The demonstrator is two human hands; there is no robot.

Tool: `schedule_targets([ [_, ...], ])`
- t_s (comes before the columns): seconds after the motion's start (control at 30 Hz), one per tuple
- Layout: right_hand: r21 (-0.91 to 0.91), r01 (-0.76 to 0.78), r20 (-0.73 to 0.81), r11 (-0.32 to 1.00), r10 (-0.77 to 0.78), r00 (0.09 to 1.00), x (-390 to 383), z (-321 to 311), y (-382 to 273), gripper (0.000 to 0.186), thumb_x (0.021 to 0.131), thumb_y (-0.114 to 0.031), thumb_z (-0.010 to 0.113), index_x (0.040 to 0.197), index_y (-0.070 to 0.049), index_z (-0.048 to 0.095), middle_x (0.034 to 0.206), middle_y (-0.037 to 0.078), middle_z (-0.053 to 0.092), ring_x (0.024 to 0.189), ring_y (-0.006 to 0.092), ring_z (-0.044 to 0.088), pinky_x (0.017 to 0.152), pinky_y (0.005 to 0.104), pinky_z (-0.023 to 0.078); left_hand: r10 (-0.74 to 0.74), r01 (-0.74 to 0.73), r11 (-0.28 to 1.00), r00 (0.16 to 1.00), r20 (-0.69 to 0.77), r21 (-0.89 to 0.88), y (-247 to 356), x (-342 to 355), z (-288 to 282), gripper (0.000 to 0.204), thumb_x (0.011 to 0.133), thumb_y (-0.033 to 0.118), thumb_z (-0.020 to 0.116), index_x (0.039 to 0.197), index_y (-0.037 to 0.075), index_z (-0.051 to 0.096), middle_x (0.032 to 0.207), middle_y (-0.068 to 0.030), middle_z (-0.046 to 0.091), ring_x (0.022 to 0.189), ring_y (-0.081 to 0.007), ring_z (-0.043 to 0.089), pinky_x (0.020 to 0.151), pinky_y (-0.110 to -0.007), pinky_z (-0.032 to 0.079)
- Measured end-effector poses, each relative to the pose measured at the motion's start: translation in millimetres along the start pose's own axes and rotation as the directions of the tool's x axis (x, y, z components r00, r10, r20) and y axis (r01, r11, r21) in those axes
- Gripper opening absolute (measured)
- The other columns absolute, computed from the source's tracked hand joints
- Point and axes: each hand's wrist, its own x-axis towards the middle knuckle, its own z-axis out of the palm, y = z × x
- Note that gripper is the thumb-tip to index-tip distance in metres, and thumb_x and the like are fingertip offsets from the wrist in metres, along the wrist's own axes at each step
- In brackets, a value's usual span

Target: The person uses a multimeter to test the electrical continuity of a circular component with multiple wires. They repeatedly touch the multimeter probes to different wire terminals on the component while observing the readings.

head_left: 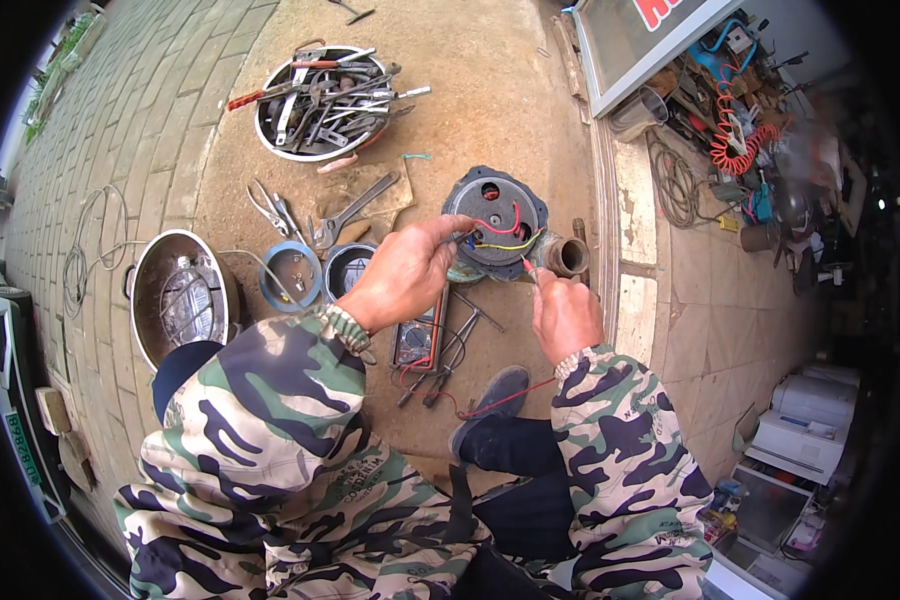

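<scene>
While both hands pinch, wired round housing sits btwn them

As I look on, the round grey housing [505, 205] is on the ground just past the hands, red wire [518, 215] & yellow wire [520, 243] looping over its top. Dirs below = clock face centred on it. L hand [405, 272], at 8, pinches a slim dark thing [460, 237] btwn thumb & finger, mostly hidden; can't tell what. R hand [567, 315], at 5, pinches a red probe [528, 264], tip nr the housing's edge; can't tell if it touches. Red lead [490, 405] trails below R hand, multimeter [413, 345] at 7, its dial markings too small to read. Metal tool basin [315, 157] at 10, heaped; adj. wrench [355, 208] at 9; pipe [570, 257] at 4, just beside. Writing: big red letters, cut off, on white-framed sign [660, 12] at 1; green number plate [25, 450] at 8; dark print on camo jacket [360, 480] at 7.
</scene>
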Motion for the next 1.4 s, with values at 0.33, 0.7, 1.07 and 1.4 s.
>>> schedule_targets([
  [0.33, 0.015, 0.002, 0.002, 1.0, -0.002, 1.0, 1, 4, 2, 0.02, 0.098, -0.011, 0.066, 0.111, 0.001, 0.073, 0.081, 0.029, 0.071, 0.079, 0.0484, 0.071, 0.069, 0.0568, 0.056, -0.01, 0.01, 1.0, 1.0, -0.008, -0.028, -6, 1, 2, 0.038, 0.105, 0.005, 0.051, 0.142, -0.002, 0.062, 0.09, -0.0097, 0.068, 0.081, -0.0162, 0.059, 0.077, -0.035, 0.051],
  [0.7, -0.028, 0.0, 0.003, 1.0, 0.0, 1.0, -1, 6, 2, 0.016, 0.097, -0.012, 0.063, 0.105, -0.001, 0.072, 0.086, 0.023, 0.074, 0.079, 0.045, 0.073, 0.068, 0.055, 0.059, -0.049, 0.05, 0.999, 0.999, 0.022, -0.014, 7, 2, -3, 0.045, 0.102, 0.008, 0.055, 0.146, 0.002, 0.057, 0.12, -0.0305, 0.072, 0.115, -0.0479, 0.068, 0.097, -0.051, 0.054],
  [1.07, -0.018, 0.013, -0.003, 1.0, -0.013, 1.0, -1, 5, 2, 0.015, 0.098, -0.011, 0.06, 0.103, -0.002, 0.07, 0.086, 0.021, 0.074, 0.078, 0.0445, 0.074, 0.067, 0.0558, 0.059, 0.129, -0.115, 0.953, 0.991, -0.031, 0.28, 20, 5, -7, 0.047, 0.101, 0.005, 0.061, 0.148, 0.006, 0.058, 0.093, -0.0262, 0.071, 0.087, -0.045, 0.071, 0.078, -0.048, 0.055],
  [1.4, -0.003, 0.011, 0.015, 1.0, -0.011, 1.0, -1, 5, 5, 0.017, 0.098, -0.011, 0.058, 0.106, -0.001, 0.07, 0.085, 0.021, 0.073, 0.079, 0.0443, 0.074, 0.069, 0.0559, 0.058, 0.091, -0.103, 0.913, 0.995, 0.05, 0.394, 35, 11, -8, 0.048, 0.099, 0.008, 0.064, 0.147, 0.008, 0.06, 0.091, -0.0273, 0.072, 0.086, -0.0476, 0.07, 0.076, -0.052, 0.055],
])
